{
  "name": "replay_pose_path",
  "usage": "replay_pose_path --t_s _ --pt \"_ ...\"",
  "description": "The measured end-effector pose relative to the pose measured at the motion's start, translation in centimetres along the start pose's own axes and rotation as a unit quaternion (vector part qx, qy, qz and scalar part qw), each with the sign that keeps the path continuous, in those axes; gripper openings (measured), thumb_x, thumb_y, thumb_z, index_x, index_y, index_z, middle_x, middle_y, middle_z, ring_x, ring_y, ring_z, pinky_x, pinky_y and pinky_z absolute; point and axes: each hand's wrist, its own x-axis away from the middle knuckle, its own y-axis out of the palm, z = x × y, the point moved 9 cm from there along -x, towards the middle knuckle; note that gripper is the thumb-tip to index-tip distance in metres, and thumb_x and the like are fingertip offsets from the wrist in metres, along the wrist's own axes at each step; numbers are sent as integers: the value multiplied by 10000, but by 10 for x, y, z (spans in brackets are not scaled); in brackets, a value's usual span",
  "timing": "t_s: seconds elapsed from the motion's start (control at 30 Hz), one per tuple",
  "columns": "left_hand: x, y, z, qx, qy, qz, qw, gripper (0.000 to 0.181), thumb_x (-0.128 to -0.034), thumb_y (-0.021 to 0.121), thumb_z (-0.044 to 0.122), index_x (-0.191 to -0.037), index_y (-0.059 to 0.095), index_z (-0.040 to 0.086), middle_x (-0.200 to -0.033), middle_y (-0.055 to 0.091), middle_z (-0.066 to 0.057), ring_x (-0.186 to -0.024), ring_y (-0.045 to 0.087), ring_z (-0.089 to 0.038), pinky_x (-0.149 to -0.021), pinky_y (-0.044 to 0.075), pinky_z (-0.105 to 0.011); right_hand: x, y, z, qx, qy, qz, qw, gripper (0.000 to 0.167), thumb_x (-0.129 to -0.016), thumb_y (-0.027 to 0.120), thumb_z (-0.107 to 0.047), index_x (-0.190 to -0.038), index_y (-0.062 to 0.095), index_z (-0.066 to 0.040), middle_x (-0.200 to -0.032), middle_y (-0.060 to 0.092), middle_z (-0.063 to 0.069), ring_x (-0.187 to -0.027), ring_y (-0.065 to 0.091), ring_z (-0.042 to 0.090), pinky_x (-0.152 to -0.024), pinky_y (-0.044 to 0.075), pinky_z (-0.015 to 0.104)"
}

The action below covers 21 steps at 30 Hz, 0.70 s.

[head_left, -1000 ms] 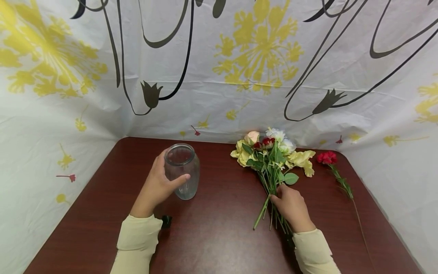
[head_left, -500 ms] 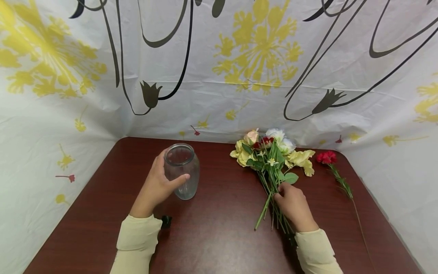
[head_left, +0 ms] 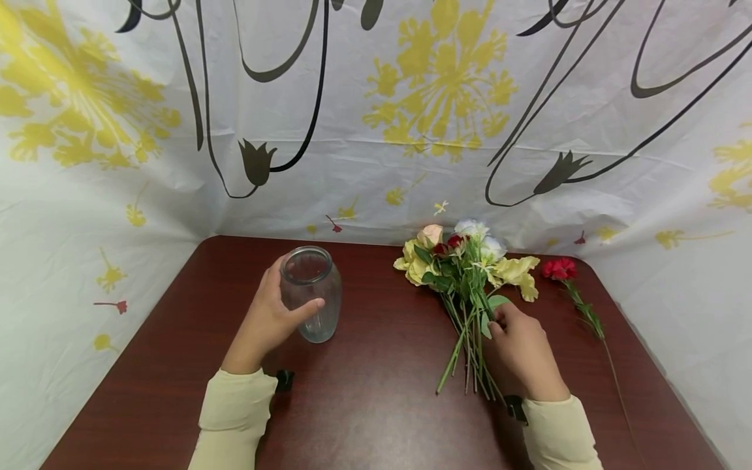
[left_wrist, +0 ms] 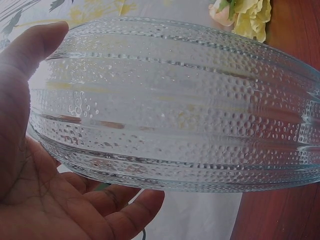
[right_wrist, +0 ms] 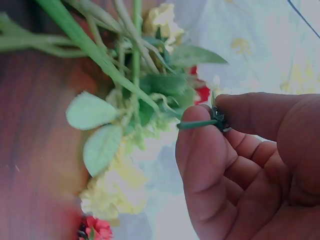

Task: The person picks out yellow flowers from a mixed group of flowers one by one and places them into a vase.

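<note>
A clear glass vase (head_left: 326, 290) stands upright on the left half of the table, and my left hand (head_left: 271, 320) grips it from the side. In the left wrist view the thumb and fingers curve round the dimpled glass of the vase (left_wrist: 175, 110). My right hand (head_left: 525, 349) is at the near right of a bunch of artificial flowers (head_left: 414, 261) lying on the table. Thumb and forefinger pinch a thin green flower stem (right_wrist: 197, 124), as the right wrist view shows. A small pale yellow flower (head_left: 440, 207) appears above the bunch; whether it belongs to the pinched stem I cannot tell.
A single red flower (head_left: 559, 268) with a long thin stem lies at the right side of the dark red-brown table (head_left: 376, 405). A patterned white cloth (head_left: 352, 117) hangs behind the table and at both sides.
My right hand has moved right, off the bunch's stems, with a green stem pinched in it. A small pale flower now shows above the bunch. The left hand stays on the vase.
</note>
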Motion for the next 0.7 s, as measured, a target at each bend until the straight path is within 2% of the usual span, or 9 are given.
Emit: replay_pose_path --t_s 0.2,0.33,0.53,0.7 --pt "0 0 0 -25 13 5 10000 977 -790 822 442 -1546 243 222 -1476 337 -108 -1300 392 -298 -979 397 -631 4 -18 5 -21 24 262 9997 50 -976 570 -73 -994 536 -42 -862 613 102 -685 507 230 -607 404 377" --pt "0 -1 0 -31 17 6 10000 977 -790 822 444 -1546 244 222 -1470 343 -109 -1298 393 -298 -978 398 -629 4 -25 16 -7 101 310 9995 74 -982 574 -63 -1026 538 -15 -891 632 143 -673 517 239 -582 407 376" --pt "0 0 1 3 9 -12 10000 975 -791 821 442 -1546 243 226 -1473 338 -102 -1295 393 -292 -976 403 -621 4 -42 52 148 409 565 9975 118 -987 544 -56 -1064 544 34 -887 633 200 -688 553 286 -580 423 425" --pt "0 0 1 -3 -12 -15 10000 980 -790 821 444 -1548 240 222 -1479 334 -105 -1301 388 -294 -981 397 -626 9 -58 83 277 803 867 9926 150 -980 517 -56 -1081 543 51 -905 626 246 -769 571 383 -637 423 504"
